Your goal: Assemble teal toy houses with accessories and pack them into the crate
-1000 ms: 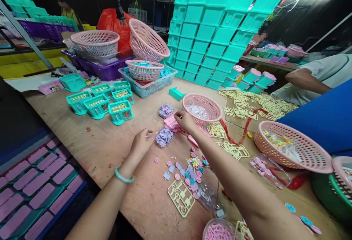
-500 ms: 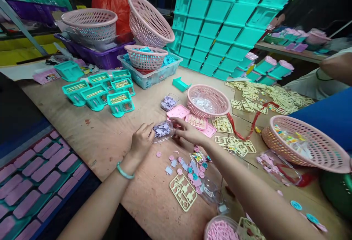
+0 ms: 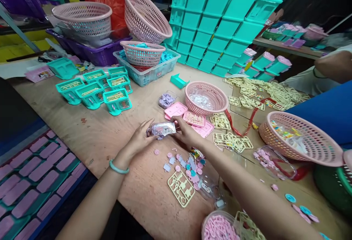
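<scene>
A small clear plastic tub (image 3: 164,128) is gripped from both sides and tilted, with its shiny outer face towards me. Some lilac pieces show at its lower left edge. My left hand (image 3: 140,136), with a pale green bangle at the wrist, closes on the tub's left end. Fingers of my right hand (image 3: 187,132) wrap round the right end. Just behind lie pink trays (image 3: 176,110) and a second clear tub of lilac pieces (image 3: 167,100). On the table in front are scattered pink, lilac and teal pieces (image 3: 192,168) and a cream sprue frame (image 3: 181,188).
Several teal boxes (image 3: 117,100) stand at left. A pink basket (image 3: 206,99) holds clear bags; another (image 3: 299,139) is at right. Teal containers (image 3: 217,27) are stacked high behind. A tub of pink pieces (image 3: 220,227) sits near me. Another person's arm (image 3: 334,66) is at far right.
Both hands have tipped the clear tub over, so its outer face shows instead of the lilac pieces inside. The whole view has shifted slightly.
</scene>
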`<state>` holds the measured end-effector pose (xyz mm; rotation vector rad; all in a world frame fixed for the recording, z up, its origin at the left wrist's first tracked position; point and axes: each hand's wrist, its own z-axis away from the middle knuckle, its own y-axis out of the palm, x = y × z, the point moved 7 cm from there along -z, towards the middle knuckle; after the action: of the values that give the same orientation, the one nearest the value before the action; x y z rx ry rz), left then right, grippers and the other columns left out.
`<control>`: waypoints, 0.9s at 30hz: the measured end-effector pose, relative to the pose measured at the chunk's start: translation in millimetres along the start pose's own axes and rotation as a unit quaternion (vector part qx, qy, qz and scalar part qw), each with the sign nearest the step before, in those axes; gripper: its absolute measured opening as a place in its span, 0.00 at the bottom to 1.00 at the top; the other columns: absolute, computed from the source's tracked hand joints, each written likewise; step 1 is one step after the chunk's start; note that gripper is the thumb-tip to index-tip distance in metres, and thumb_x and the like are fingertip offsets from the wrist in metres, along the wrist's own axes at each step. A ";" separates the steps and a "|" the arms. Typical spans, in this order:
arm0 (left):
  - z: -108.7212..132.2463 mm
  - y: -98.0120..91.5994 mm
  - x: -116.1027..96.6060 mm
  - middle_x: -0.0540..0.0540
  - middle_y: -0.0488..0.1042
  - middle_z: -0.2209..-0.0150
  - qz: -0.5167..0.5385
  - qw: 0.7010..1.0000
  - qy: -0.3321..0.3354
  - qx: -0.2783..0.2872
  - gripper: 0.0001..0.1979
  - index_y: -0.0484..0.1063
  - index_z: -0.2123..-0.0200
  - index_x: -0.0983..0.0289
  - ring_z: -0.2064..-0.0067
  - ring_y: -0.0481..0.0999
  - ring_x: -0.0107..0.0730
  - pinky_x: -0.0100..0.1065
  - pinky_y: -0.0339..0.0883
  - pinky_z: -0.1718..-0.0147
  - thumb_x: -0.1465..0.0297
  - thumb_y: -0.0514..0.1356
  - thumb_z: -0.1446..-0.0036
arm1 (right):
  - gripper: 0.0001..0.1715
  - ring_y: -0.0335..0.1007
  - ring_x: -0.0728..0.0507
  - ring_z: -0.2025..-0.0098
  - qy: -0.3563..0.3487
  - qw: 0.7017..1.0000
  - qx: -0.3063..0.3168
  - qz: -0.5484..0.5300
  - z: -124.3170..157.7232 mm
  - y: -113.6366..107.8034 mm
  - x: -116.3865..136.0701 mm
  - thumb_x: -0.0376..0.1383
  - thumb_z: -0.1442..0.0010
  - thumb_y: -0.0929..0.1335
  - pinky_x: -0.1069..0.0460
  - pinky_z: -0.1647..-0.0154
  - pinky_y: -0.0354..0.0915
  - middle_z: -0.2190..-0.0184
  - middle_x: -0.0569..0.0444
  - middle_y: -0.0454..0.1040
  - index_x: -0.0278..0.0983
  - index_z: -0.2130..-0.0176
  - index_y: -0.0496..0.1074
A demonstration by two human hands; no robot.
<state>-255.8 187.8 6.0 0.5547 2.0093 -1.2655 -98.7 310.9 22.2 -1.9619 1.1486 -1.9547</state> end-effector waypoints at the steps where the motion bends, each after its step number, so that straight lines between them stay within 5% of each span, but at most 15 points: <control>1: -0.5 0.8 -1.4 0.61 0.74 0.43 0.006 1.000 0.007 0.019 0.33 0.68 0.39 0.61 0.43 0.75 0.45 0.44 0.70 0.43 0.74 0.70 0.49 | 0.21 0.70 0.43 0.56 -0.019 0.999 -0.011 0.030 1.0 -0.8 1.9 0.30 0.41 0.66 0.45 0.53 0.70 0.55 0.50 0.69 0.40 0.48 0.61; 5: -4.1 -2.6 -6.4 0.57 0.77 0.48 0.031 0.998 0.014 0.044 0.30 0.72 0.44 0.59 0.46 0.76 0.43 0.43 0.70 0.46 0.75 0.71 0.53 | 0.28 0.70 0.39 0.49 -0.068 0.992 -0.038 0.102 2.1 -1.9 5.3 0.26 0.43 0.62 0.41 0.47 0.69 0.49 0.45 0.69 0.40 0.43 0.62; 10: -7.3 -14.3 14.5 0.55 0.80 0.58 0.116 0.985 -0.127 -0.008 0.28 0.75 0.51 0.63 0.58 0.78 0.39 0.37 0.70 0.57 0.68 0.74 0.58 | 0.38 0.74 0.41 0.50 -0.021 0.996 -0.039 0.076 -0.3 -5.6 -7.8 0.30 0.39 0.64 0.40 0.46 0.72 0.39 0.42 0.65 0.43 0.33 0.53; 14: -4.9 -23.4 30.6 0.49 0.76 0.71 0.202 0.953 -0.217 -0.065 0.28 0.75 0.55 0.65 0.69 0.73 0.32 0.31 0.66 0.68 0.58 0.74 0.59 | 0.31 0.75 0.40 0.49 0.021 0.995 -0.063 0.070 3.7 -13.6 -20.3 0.31 0.36 0.63 0.39 0.44 0.71 0.42 0.42 0.71 0.41 0.35 0.60; 20: -1.1 -25.3 43.4 0.47 0.70 0.75 0.278 0.915 -0.282 -0.084 0.33 0.75 0.59 0.67 0.78 0.63 0.24 0.28 0.55 0.79 0.50 0.73 0.62 | 0.23 0.74 0.39 0.47 0.014 0.989 -0.103 0.109 10.8 -20.7 -28.5 0.30 0.37 0.61 0.40 0.44 0.71 0.49 0.45 0.75 0.40 0.44 0.69; 23: -0.5 -26.6 34.1 0.49 0.73 0.71 0.239 0.940 -0.230 -0.077 0.29 0.75 0.57 0.66 0.73 0.69 0.27 0.29 0.62 0.74 0.54 0.73 0.58 | 0.23 0.73 0.37 0.47 0.021 0.979 -0.139 0.150 9.1 -25.4 -32.5 0.29 0.38 0.61 0.39 0.44 0.69 0.49 0.43 0.75 0.37 0.45 0.70; 27: 1.0 -32.1 5.2 0.51 0.76 0.65 0.087 0.988 -0.076 -0.099 0.25 0.76 0.53 0.61 0.67 0.72 0.31 0.33 0.68 0.64 0.65 0.74 0.55 | 0.21 0.72 0.36 0.48 0.038 0.962 -0.188 0.193 3.4 -30.6 -30.2 0.30 0.37 0.61 0.39 0.45 0.69 0.51 0.41 0.73 0.36 0.46 0.70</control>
<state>-280.4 172.9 21.3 0.5098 1.8868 -0.9621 -79.0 348.7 15.7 -1.6456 1.8772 -1.7123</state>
